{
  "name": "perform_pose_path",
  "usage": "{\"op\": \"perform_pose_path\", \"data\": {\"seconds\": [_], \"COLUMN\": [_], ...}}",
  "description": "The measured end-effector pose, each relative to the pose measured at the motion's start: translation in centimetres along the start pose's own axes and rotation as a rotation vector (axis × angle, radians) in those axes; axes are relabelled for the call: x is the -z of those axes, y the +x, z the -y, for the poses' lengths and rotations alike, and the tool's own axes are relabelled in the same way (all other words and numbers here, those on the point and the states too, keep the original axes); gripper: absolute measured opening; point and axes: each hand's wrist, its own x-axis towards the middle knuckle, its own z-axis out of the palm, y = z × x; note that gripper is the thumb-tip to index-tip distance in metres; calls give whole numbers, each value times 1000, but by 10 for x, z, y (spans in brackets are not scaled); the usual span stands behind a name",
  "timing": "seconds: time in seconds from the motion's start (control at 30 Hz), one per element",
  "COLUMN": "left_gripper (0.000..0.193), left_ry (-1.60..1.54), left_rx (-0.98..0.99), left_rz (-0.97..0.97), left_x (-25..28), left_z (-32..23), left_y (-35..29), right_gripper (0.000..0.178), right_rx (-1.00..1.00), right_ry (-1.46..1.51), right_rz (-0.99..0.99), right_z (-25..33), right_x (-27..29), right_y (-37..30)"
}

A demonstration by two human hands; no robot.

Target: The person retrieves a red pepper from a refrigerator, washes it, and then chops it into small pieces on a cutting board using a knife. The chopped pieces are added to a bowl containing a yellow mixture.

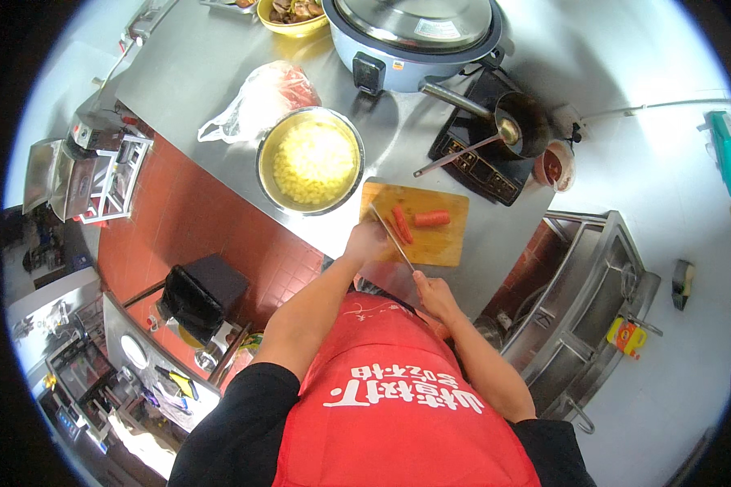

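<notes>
A wooden cutting board lies at the table's near edge. On it rest a thick carrot piece and, to its left, narrower carrot pieces. My right hand is closed round the handle of a kitchen knife, whose blade slants up and left across the board beside the narrower pieces. My left hand is at the left side of the blade, over the board's left edge. Its fingers are blurred, and I cannot make out whether they hold anything.
Left of the board stands a metal bowl of pale yellow cubes, with a plastic bag behind it. A large cooker is at the back. To the right, a pan with a ladle sits on an induction cooker. A metal sink is farther right.
</notes>
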Motion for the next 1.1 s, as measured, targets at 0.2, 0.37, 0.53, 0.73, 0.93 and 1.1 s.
{"op": "perform_pose_path", "data": {"seconds": [0.2,0.37,0.53,0.73,0.93,1.1], "left_gripper": [32,25,22,22,35,34], "left_ry": [-4,-93,-178,-80,13,71], "left_rx": [-28,-71,217,286,214,108], "left_rz": [-19,-44,-219,-140,-150,-96], "left_x": [-1,-5,4,-28,-62,-39], "left_z": [-1,20,9,18,16,-4], "left_y": [0,4,-5,-2,-8,-9], "right_gripper": [68,65,60,61,62,60], "right_rx": [157,83,113,-30,57,-12], "right_ry": [-116,41,192,229,188,176], "right_rz": [-123,-24,-57,-39,-88,-112], "right_z": [-9,1,-2,8,-2,3], "right_x": [-13,-2,7,25,18,20], "right_y": [14,7,-8,-21,-22,-26]}}
